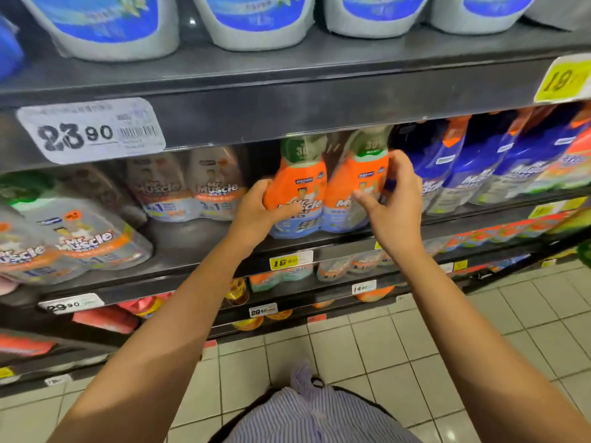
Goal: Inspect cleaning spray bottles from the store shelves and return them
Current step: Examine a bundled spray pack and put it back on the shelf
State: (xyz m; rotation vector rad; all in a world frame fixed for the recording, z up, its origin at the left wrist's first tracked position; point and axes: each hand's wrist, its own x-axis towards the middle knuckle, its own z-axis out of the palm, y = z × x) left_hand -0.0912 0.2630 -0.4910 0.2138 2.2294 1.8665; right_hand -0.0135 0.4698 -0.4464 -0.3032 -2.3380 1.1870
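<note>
striped shirt (319, 417), left hand (256, 214), right hand (395, 204) gripping 2 orange bottles (299, 183) (shelved).

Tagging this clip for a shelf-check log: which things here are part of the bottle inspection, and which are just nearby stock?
In the job: left hand gripping the left orange Mr Muscle bottle; right hand on the right orange Mr Muscle bottle.

Just nearby: white Mr Muscle bottles, blue Mr Muscle bottles, 23.90 price tag, white jugs on the upper shelf.
</note>
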